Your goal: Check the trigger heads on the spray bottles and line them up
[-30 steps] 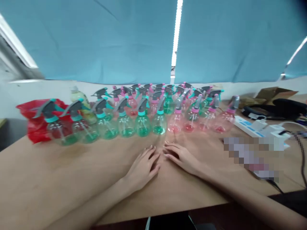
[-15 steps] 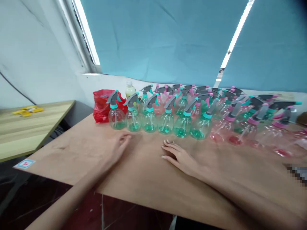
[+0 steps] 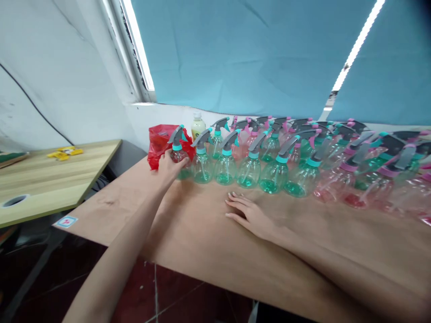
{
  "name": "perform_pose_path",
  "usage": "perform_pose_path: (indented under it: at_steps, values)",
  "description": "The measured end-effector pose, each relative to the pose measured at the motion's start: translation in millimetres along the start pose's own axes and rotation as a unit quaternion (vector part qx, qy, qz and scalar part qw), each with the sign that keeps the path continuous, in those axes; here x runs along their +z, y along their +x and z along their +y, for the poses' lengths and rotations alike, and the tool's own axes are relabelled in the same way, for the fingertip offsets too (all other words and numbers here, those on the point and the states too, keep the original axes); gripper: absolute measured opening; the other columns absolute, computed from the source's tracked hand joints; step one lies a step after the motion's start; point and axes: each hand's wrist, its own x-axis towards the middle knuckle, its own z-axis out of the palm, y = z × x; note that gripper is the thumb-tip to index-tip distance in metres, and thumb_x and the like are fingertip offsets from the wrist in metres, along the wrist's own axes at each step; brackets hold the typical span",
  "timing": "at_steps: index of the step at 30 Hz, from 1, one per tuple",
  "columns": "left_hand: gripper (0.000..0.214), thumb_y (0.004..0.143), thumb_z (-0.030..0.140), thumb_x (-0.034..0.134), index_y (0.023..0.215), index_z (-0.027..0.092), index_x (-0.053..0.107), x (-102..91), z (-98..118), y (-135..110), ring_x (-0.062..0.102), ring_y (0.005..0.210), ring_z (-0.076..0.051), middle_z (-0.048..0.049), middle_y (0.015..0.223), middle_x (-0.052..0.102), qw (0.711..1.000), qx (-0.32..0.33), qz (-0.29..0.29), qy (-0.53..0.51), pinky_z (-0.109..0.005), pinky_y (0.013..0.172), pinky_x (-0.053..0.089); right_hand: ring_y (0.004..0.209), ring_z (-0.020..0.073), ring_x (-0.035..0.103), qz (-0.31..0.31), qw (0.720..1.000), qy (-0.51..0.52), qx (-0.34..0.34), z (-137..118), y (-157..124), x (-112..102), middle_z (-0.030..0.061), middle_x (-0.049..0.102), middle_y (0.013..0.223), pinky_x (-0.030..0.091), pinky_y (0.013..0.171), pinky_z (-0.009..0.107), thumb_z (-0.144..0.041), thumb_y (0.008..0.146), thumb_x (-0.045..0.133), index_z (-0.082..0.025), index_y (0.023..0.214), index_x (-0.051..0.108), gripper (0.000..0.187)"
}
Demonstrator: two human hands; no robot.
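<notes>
Several small spray bottles stand in rows along the far side of a brown table (image 3: 208,242): green ones with teal collars on the left, pink ones (image 3: 350,186) on the right. My left hand (image 3: 170,168) reaches to the leftmost green spray bottle (image 3: 178,151) and its fingers curl around the bottle's belly. My right hand (image 3: 249,215) lies flat on the table with the fingers stretched out, just in front of the green row and holding nothing.
A red plastic bag (image 3: 160,141) and a pale drink bottle (image 3: 198,128) sit behind the leftmost bottles. A second wooden table (image 3: 50,179) with a tape roll (image 3: 14,200) and yellow items stands at the left. Blue blinds hang behind.
My left hand has moved forward and left across the table and closed around the leftmost green bottle. The view swung left. The right hand has stayed flat.
</notes>
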Motion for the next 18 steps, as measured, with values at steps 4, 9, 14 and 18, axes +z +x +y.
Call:
perform_pose_path:
  at_steps: [4, 9, 14, 18]
  values:
    - [0.060, 0.073, 0.044, 0.070, 0.120, 0.012, 0.050, -11.9, -5.3, -1.0, 0.057, 0.111, -0.032, -0.0172, 0.117, 0.061, 0.999, -0.023, 0.015, 0.023, -0.044, 0.095, 0.045, 0.137, 0.0252, 0.039, 0.001, 1.000, -0.009, 0.004, -1.3, -0.1, -1.1, 0.0094, 0.051, 0.142, 0.028, 0.114, 0.053, -0.049, 0.093, 0.048, -0.022, 0.130, 0.058, 0.047]
    - [0.060, 0.069, 0.047, 0.074, 0.113, 0.013, 0.053, -43.5, -4.9, -22.9, 0.062, 0.100, -0.032, -0.0150, 0.107, 0.063, 0.997, -0.037, 0.003, 0.061, -0.043, 0.088, 0.048, 0.136, 0.0253, 0.040, -0.001, 1.000, -0.006, -0.002, -1.3, -1.6, -1.8, 0.0094, 0.052, 0.141, 0.028, 0.115, 0.052, -0.050, 0.093, 0.047, -0.022, 0.129, 0.059, 0.046]
    - [0.056, 0.071, 0.054, 0.069, 0.107, 0.016, 0.051, -63.3, 14.6, -77.4, 0.062, 0.099, -0.031, -0.0112, 0.103, 0.061, 0.997, 0.001, -0.026, 0.075, -0.044, 0.084, 0.049, 0.135, 0.0263, 0.041, -0.012, 1.000, 0.021, -0.005, -3.7, -9.7, -8.0, 0.0078, 0.053, 0.140, 0.028, 0.114, 0.053, -0.051, 0.092, 0.050, -0.025, 0.131, 0.057, 0.047]
    - [0.053, 0.073, 0.057, 0.067, 0.104, 0.017, 0.051, -55.1, 40.4, -125.9, 0.061, 0.096, -0.028, -0.0077, 0.097, 0.061, 0.996, 0.071, -0.046, 0.038, -0.043, 0.085, 0.049, 0.136, 0.0281, 0.040, -0.027, 0.999, 0.040, 0.005, -8.7, -26.3, -21.4, 0.0073, 0.051, 0.142, 0.030, 0.114, 0.053, -0.054, 0.087, 0.056, -0.027, 0.135, 0.053, 0.055]
